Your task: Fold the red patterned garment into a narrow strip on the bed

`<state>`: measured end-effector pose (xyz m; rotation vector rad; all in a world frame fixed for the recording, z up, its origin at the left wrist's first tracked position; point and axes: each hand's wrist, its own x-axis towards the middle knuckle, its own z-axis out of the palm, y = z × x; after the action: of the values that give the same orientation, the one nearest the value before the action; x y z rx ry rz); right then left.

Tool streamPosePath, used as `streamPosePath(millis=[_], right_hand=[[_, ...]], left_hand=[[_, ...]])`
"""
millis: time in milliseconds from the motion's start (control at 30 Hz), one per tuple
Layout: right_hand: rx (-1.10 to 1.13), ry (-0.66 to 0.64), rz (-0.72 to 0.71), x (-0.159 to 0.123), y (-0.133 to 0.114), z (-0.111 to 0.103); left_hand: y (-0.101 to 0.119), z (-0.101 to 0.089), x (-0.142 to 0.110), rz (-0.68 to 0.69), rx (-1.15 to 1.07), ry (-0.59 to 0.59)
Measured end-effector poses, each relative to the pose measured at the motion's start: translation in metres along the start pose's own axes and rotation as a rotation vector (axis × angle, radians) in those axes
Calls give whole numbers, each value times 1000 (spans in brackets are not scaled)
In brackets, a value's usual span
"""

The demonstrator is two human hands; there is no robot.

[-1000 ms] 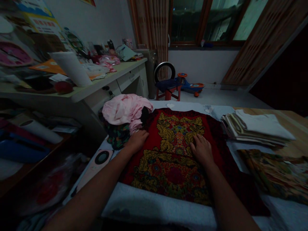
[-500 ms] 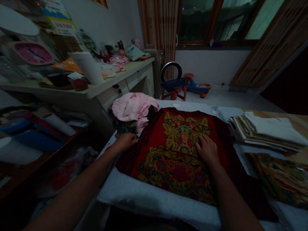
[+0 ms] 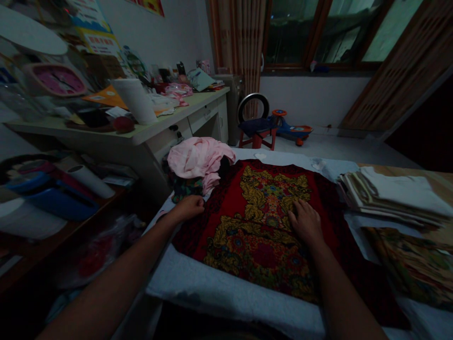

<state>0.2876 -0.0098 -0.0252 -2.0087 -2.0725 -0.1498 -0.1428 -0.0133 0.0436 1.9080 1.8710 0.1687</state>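
Note:
A red and black long-sleeved top (image 3: 262, 250) with a gold floral print lies spread face up across the table. At its left edge my left hand (image 3: 193, 206) is closed, its fingers pinching the dark patterned fabric. My right hand (image 3: 305, 219) rests on the printed front, right of the middle, with the fingers lightly bent and a little apart. One dark sleeve (image 3: 380, 293) stretches toward the lower right, passing beside my right forearm. Just beyond my left hand sits a crumpled heap of pink cloth (image 3: 196, 158).
Folded light clothes (image 3: 399, 193) are stacked to the right, with a folded brown-green patterned garment (image 3: 410, 264) nearer me. A cluttered desk (image 3: 141, 134) runs along the left, above a shelf holding a blue object (image 3: 53, 198). Past the table stand a red stool (image 3: 260, 139) and a ride-on toy (image 3: 292, 127).
The view has shifted very slightly. Both hands and the top stay in nearly the same places.

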Motion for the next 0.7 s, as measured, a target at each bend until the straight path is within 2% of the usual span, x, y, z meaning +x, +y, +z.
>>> streamPosePath(millis=[67, 200, 433, 600, 700], right_hand=[[2, -1, 0, 0, 0, 0], [11, 3, 0, -1, 1, 1], [36, 21, -9, -2, 0, 0], [35, 21, -5, -2, -1, -2], [33, 24, -11, -2, 0, -1]], left_hand=[[-1, -1, -2, -13, -114, 17], [-5, 1, -5, -46, -271, -23], [-10, 1, -7, -4, -59, 56], [-4, -2, -6, -27, 56, -49], [-2, -5, -5, -25, 72, -38]])
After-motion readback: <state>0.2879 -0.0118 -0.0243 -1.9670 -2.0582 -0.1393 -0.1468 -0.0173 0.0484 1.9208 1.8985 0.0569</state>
